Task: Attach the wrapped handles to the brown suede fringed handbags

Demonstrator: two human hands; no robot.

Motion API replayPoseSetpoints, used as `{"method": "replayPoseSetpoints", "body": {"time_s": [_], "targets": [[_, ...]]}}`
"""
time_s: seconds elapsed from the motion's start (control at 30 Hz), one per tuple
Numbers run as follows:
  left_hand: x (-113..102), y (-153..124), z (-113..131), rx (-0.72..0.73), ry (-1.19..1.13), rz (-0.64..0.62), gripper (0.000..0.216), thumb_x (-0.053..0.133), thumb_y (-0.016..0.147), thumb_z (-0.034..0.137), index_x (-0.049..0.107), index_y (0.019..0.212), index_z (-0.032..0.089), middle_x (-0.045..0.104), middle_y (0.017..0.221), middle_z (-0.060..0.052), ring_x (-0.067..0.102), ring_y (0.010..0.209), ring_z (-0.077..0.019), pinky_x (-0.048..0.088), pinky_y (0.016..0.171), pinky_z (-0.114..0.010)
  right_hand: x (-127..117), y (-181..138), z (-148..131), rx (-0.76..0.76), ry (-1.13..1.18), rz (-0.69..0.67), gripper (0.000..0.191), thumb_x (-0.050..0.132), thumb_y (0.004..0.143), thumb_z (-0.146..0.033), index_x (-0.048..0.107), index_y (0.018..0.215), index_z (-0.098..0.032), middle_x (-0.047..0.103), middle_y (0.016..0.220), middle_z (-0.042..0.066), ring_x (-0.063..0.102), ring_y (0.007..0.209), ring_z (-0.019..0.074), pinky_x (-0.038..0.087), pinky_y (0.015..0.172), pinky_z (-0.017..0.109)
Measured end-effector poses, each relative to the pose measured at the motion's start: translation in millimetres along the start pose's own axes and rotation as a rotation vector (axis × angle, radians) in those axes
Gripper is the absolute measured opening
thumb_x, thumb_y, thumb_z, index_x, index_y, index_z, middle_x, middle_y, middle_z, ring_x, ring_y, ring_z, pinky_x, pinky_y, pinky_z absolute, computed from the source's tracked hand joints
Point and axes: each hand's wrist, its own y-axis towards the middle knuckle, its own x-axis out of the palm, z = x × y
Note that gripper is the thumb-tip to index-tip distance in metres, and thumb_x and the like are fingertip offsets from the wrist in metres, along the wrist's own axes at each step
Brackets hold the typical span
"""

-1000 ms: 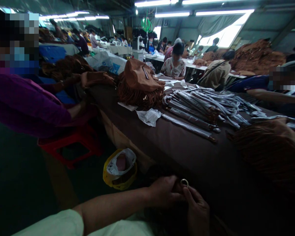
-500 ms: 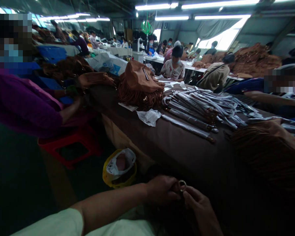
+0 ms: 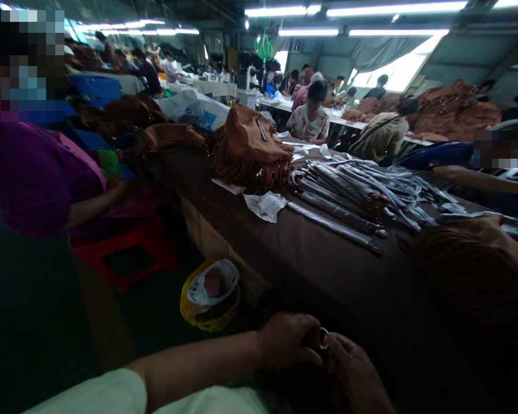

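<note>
Low in the view, a small pale metal ring [image 3: 324, 338] is pinched between the thumb and fingers of my right hand [image 3: 351, 359]. My left hand [image 3: 288, 338] is right beside it, fingers bent and thumb pointing toward the ring. Dark shadow hides what those left fingers grip, if anything. Beneath both hands, over my lap, everything is too dark to make out. The brown-covered table [image 3: 311, 259] begins just beyond them.
Wrapped straps [image 3: 349, 190] and a brown fringed bag [image 3: 250, 138] lie on the table, with another fringed piece [image 3: 470, 253] at right. A yellow bin [image 3: 190, 310] stands by the table's side. A co-worker [image 3: 38, 172] sits left on a red stool [image 3: 125, 247].
The ring has turned and looks narrower; my hands have shifted slightly. The left co-worker's arm has moved, and a green comb-like thing now shows there. The scene has shifted slightly right.
</note>
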Motion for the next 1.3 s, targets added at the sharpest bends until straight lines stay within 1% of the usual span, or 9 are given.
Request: {"method": "replayPoseSetpoints", "body": {"time_s": [0.2,0.33,0.47,0.57,0.7,0.8,1.0,1.17,1.3], "targets": [[-1,1,1,-0.025,-0.012,0.006,0.047,0.058,0.081,0.056,0.058,0.113,0.021,0.067,0.105,-0.005,0.064,0.091,-0.02,0.046,0.075,-0.024,0,10,-11,0.045,-0.109,-0.001,0.047,0.077,0.06,-0.06,0.06,0.062,-0.016,0.044,0.047,-0.006,0.034,0.043,0.0064,0.025,0.044,0.02],[-5,6,-2,0.003,-0.093,0.057,0.037,0.061,0.081,0.049,0.058,0.108,0.023,0.068,0.1,-0.001,0.064,0.083,-0.0149,0.044,0.066,-0.02,2,23,-25,0.072,-0.171,-0.026,0.053,0.077,0.052,-0.066,0.059,0.059,-0.017,0.043,0.045,-0.006,0.032,0.041,0.0053,0.023,0.042,0.02],[-7,12,-8,-0.01,-0.074,0.113,0.029,0.058,0.083,0.045,0.059,0.103,0.023,0.069,0.096,0.0,0.064,0.078,-0.0133,0.042,0.063,-0.019,4,33,-33,0.071,-0.209,-0.041,0.054,0.076,0.054,-0.067,0.058,0.057,-0.016,0.043,0.043,-0.006,0.033,0.041,0.0057,0.025,0.043,0.021],[-9,13,-14,-0.008,-0.031,0.1,0.038,0.054,0.085,0.055,0.06,0.105,0.023,0.069,0.097,-0.001,0.065,0.083,-0.0158,0.043,0.066,-0.021,7,33,-33,0.071,-0.213,-0.041,0.05,0.076,0.059,-0.063,0.06,0.061,-0.016,0.046,0.046,-0.005,0.036,0.044,0.0063,0.027,0.045,0.02],[-9,12,-19,-0.054,-0.025,0.073,0.053,0.051,0.08,0.067,0.06,0.106,0.022,0.069,0.098,-0.002,0.066,0.086,-0.0188,0.043,0.067,-0.023,16,22,-33,0.092,-0.118,-0.027,0.039,0.074,0.067,-0.054,0.059,0.064,-0.018,0.051,0.054,-0.004,0.043,0.049,0.0091,0.032,0.047,0.021],[-9,13,-20,-0.067,-0.018,0.063,0.051,0.047,0.083,0.067,0.062,0.1,0.021,0.069,0.094,-0.003,0.066,0.081,-0.0176,0.041,0.063,-0.023,24,16,-37,0.085,-0.083,0.015,0.035,0.075,0.067,-0.051,0.06,0.065,-0.019,0.054,0.057,-0.003,0.048,0.051,0.011,0.036,0.049,0.022],[-7,14,-25,0.023,0.027,0.077,0.049,0.046,0.085,0.066,0.061,0.102,0.022,0.069,0.093,-0.002,0.065,0.081,-0.0168,0.04,0.061,-0.023,26,14,-36,0.063,-0.136,0.063,0.033,0.076,0.065,-0.051,0.065,0.067,-0.019,0.058,0.057,0.0,0.055,0.055,0.0147,0.042,0.052,0.025],[-1,13,-32,0.056,0.088,0.064,0.051,0.043,0.085,0.067,0.061,0.104,0.023,0.069,0.094,-0.003,0.066,0.083,-0.0189,0.043,0.065,-0.025,23,14,-32,0.04,-0.23,0.116,0.035,0.076,0.064,-0.052,0.068,0.071,-0.019,0.058,0.054,-0.001,0.054,0.051,0.0146,0.041,0.049,0.025],[6,14,-34,0.038,0.151,0.053,0.056,0.042,0.084,0.069,0.063,0.099,0.019,0.069,0.091,-0.006,0.067,0.082,-0.0211,0.045,0.064,-0.026,20,13,-31,-0.014,-0.338,0.138,0.038,0.074,0.064,-0.054,0.068,0.067,-0.017,0.057,0.054,-0.001,0.053,0.052,0.0137,0.039,0.048,0.025]]}}
